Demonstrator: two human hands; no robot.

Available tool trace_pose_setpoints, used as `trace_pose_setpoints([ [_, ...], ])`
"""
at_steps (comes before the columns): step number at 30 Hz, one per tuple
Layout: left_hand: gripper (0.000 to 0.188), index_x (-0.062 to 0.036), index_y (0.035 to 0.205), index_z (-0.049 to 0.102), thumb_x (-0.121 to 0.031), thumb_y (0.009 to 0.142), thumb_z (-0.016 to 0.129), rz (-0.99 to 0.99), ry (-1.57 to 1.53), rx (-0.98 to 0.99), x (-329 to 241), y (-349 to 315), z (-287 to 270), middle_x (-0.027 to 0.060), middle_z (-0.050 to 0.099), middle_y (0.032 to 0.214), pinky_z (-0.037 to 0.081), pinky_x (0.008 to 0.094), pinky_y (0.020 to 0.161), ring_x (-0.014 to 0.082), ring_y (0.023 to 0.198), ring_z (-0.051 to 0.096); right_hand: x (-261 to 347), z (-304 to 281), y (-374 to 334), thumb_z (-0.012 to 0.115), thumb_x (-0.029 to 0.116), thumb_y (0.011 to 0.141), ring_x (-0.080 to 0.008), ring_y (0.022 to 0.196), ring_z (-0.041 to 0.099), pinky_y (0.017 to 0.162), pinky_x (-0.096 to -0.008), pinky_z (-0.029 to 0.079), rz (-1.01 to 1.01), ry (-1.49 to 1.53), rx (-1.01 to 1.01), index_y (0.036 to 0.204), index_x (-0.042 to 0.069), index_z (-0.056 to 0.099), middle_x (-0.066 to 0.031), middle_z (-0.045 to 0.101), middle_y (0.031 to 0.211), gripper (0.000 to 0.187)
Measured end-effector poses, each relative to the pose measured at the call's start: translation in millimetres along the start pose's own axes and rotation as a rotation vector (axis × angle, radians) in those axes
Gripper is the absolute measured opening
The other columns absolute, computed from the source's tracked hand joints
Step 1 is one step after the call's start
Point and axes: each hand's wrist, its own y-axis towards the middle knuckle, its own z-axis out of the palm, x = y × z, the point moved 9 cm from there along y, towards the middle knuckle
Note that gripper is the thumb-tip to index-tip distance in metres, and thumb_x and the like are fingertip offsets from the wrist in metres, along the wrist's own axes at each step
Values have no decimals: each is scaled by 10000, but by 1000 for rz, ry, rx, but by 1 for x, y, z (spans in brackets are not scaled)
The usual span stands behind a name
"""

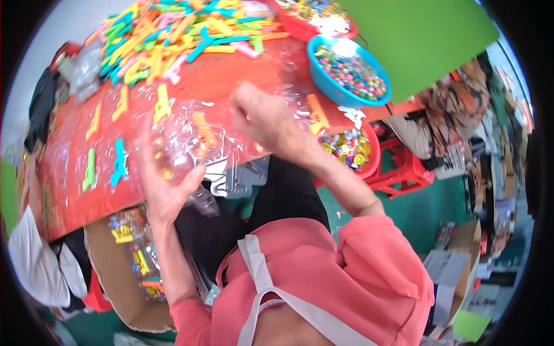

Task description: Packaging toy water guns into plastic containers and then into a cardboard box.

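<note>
Over the near edge of the table, my left hand (164,179) is blurred, its fingers stretched and thumb apart. Clear plastic packaging (222,124) lies beside it, with an orange toy (203,135) showing through; whether the hand touches the film I cannot tell. My right hand (262,115) is curled closed to the right of this packaging, and anything inside it is hidden. Around my hands are pistol-shaped plastic toys: a yellow toy (161,104), a blue toy (119,162), a green toy (89,170) and an orange toy (317,114).
A colourful heap of toys (173,37) covers the back of the red table (213,81). At right stand a blue basin (320,81) of small beads and a red bowl (374,158) of wrapped pieces. An open cardboard box (109,271) stands lower left. Another person's arm (33,187) is at far left.
</note>
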Motion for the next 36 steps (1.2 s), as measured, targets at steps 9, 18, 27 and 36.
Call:
trace_pose_setpoints([
  [9,908,-89,1437,392,-207,656,841,-34,646,62,-10,0,0,180,497,1229,466,428,946,370,1124,542,-73,-87,-5,637,96,870,-302,732,574,627,-365,477,102,-560,172,940,48,531,-136,538,786,136],
  [18,674,-67,1445,401,-503,949,540,-320,-825,-176,30,7,-79,90,604,982,561,323,659,181,857,621,-305,-296,-46,633,157,909,-128,695,635,630,-290,513,719,-374,-113,983,21,643,-48,658,760,156],
  [27,554,-66,1321,524,-488,962,503,-612,-1849,168,82,9,58,240,458,1420,378,611,996,387,1236,512,-157,-67,52,648,162,931,-93,787,602,724,-248,498,338,-44,125,1067,16,669,-31,696,873,201],
  [36,851,-87,1483,343,-700,901,433,-479,-1808,79,72,6,28,306,509,1336,194,740,1073,473,1133,580,-177,220,126,712,406,816,-301,919,674,768,-415,531,97,-255,426,1119,62,631,-145,693,986,466],
])
